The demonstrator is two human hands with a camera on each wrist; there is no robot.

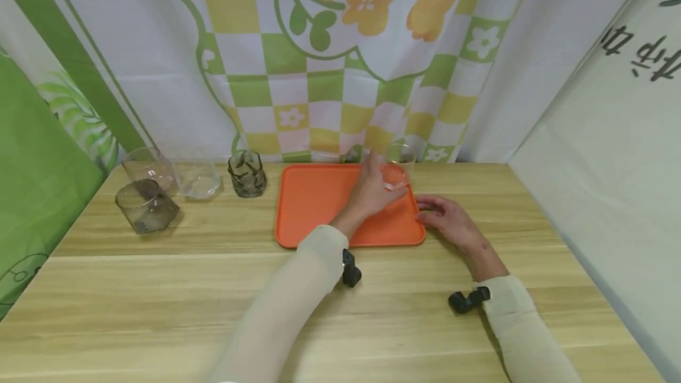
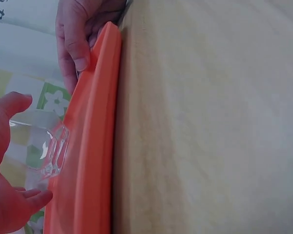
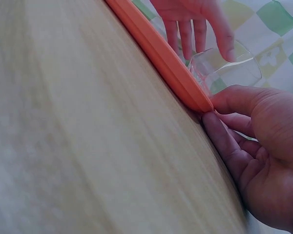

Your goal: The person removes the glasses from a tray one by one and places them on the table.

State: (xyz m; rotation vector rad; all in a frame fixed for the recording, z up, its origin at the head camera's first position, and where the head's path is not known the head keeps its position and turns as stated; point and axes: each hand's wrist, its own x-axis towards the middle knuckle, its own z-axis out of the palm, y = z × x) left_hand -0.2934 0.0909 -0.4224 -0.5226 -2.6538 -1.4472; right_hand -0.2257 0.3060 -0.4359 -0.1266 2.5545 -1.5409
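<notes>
An orange tray (image 1: 319, 205) lies on the wooden table, with a clear drinking glass (image 1: 400, 170) standing at its far right corner. Around that glass, the left hand (image 1: 367, 191) has its fingers and thumb spread; in the left wrist view a gap shows between the hand (image 2: 5, 161) and the glass (image 2: 41, 141). At the tray's right edge, the right hand (image 1: 449, 220) pinches the rim. The right wrist view shows this hand (image 3: 268, 146) with its thumb over the rim of the tray (image 3: 171, 63) and a finger lower down.
Left of the tray stands a dark patterned glass (image 1: 247, 175). Farther left are a clear glass (image 1: 198, 179), a faintly tinted glass (image 1: 151, 167) and a grey tilted-looking glass (image 1: 146, 208). A checkered curtain (image 1: 330, 87) hangs behind the wooden table (image 1: 393, 324).
</notes>
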